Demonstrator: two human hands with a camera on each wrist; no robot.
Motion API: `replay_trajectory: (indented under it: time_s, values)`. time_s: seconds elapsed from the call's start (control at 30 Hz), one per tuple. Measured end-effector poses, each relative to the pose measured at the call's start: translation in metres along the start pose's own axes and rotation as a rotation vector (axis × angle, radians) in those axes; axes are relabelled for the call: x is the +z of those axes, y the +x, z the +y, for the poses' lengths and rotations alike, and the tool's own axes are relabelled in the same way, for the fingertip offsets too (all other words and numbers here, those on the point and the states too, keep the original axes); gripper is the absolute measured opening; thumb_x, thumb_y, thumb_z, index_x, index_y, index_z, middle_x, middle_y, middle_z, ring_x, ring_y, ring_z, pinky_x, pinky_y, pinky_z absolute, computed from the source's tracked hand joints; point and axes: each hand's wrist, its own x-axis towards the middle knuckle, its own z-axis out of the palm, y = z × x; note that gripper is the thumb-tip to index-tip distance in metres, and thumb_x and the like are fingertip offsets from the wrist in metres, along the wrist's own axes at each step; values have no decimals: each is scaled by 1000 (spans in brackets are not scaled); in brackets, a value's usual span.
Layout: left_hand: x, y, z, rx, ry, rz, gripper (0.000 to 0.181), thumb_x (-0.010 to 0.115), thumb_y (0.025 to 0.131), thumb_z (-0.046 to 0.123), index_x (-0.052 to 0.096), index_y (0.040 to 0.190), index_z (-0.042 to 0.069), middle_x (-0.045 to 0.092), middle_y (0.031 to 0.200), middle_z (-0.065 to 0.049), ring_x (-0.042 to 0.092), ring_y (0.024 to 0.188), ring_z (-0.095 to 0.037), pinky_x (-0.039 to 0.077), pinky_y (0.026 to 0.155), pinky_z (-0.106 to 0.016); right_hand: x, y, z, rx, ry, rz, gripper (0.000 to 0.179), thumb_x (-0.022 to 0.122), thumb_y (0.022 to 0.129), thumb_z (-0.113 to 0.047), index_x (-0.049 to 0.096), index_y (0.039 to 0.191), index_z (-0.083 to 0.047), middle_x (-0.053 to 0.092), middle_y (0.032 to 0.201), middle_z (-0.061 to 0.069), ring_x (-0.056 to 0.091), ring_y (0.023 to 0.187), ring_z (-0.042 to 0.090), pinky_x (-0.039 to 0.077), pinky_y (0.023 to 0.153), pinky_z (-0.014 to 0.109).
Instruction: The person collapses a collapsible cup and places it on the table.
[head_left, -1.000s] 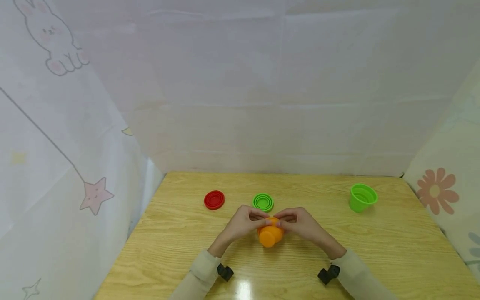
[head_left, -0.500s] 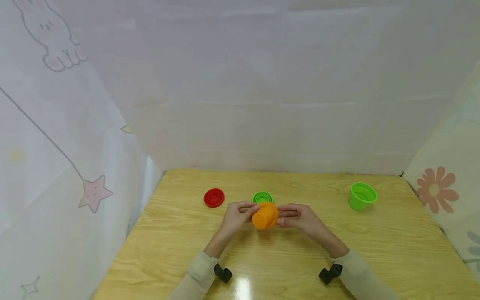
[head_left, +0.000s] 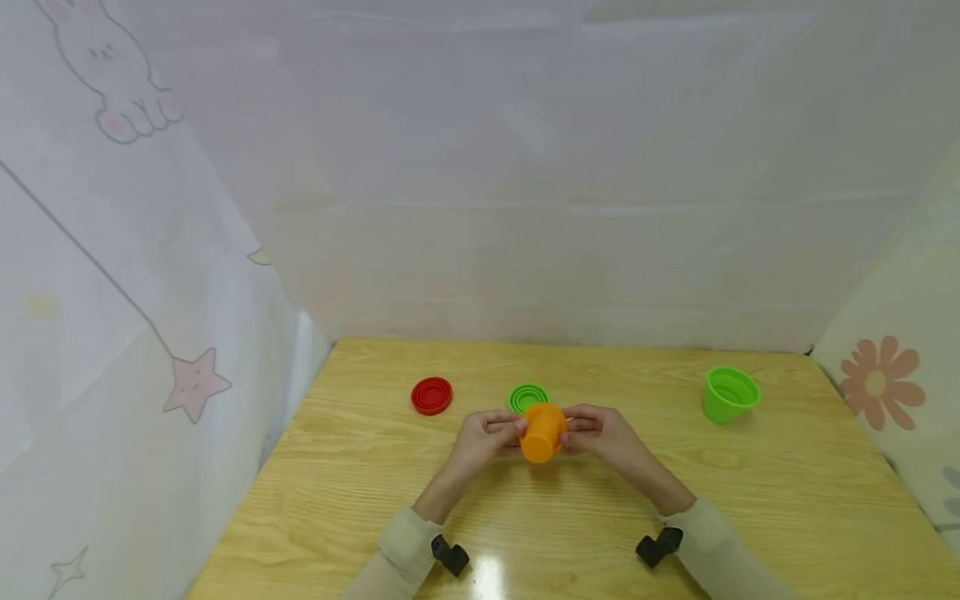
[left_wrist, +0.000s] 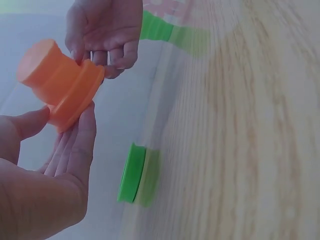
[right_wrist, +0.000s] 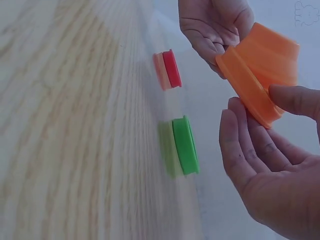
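Observation:
Both hands hold an orange collapsible cup (head_left: 543, 433) above the middle of the table. Its narrow base tilts toward me and its wide rim faces away; the inside is hidden. On one side my left hand (head_left: 480, 443) pinches the rim between thumb and fingers, seen closely as the left hand (left_wrist: 55, 160) in its wrist view. Opposite, my right hand (head_left: 606, 442) has its thumb on the outside and its fingers under the rim, as the right hand (right_wrist: 280, 170) shows in the right wrist view. Just behind the cup lies a flattened green collapsible cup (head_left: 528, 395).
A flattened red collapsible cup (head_left: 431, 396) lies left of the flat green one. Toward the right rear, an expanded green cup (head_left: 729, 395) stands upright on the wooden table (head_left: 360, 500). White printed cloth (head_left: 480, 208) hangs behind and at both sides.
The orange cup has moved away from me, and its base section sticks out longer. My right fingers, looser on it half a second ago, now grip its rim.

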Motion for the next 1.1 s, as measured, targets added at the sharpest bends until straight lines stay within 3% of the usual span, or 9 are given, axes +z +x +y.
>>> replay_trajectory:
  time_s: [0.13, 0.3, 0.6, 0.77, 0.9, 1.1]
  values:
    - [1, 0, 1, -25, -3, -7, 34, 75, 99, 21, 72, 119, -6, 80, 111, -17, 79, 94, -18, 62, 98, -54, -2, -1, -1, 1, 20, 4, 53, 74, 100, -26, 60, 143, 1, 76, 121, 15, 76, 103, 15, 65, 93, 33]
    - [3, 1, 1, -39, -8, -37, 35, 76, 99, 23, 73, 118, -7, 80, 111, -14, 79, 95, -18, 58, 102, -59, -5, -1, 0, -23, 77, 8, 53, 74, 100, -21, 58, 143, 5, 76, 123, 17, 78, 102, 17, 65, 95, 46]
    - [-3, 6, 3, -14, 68, -80, 38, 76, 99, 21, 71, 128, -3, 77, 122, -21, 78, 103, -20, 65, 95, -40, -8, 0, -1, -59, 107, -29, 53, 72, 101, -17, 56, 143, 10, 70, 132, 29, 77, 103, 14, 64, 96, 45]
    - [-5, 7, 6, -6, 57, -141, 37, 73, 100, 16, 69, 131, -6, 74, 127, -24, 78, 103, -18, 62, 101, -48, -8, -1, 1, -54, 109, -42, 51, 72, 101, -16, 57, 143, 9, 69, 134, 28, 77, 105, 14, 63, 97, 50]
    - [-5, 6, 6, -4, 56, -163, 34, 69, 102, 12, 69, 130, -9, 74, 125, -26, 79, 99, -16, 63, 98, -45, -7, 0, 4, -21, 112, -28, 47, 68, 105, -23, 60, 142, 5, 70, 135, 22, 78, 106, 18, 61, 98, 55]
    - [-3, 6, 6, -27, 42, -166, 38, 71, 102, 14, 68, 132, -9, 73, 126, -27, 78, 103, -22, 63, 98, -48, -5, 3, 5, -2, 101, 7, 49, 65, 106, -32, 64, 140, 2, 71, 134, 19, 77, 103, 19, 66, 93, 46]
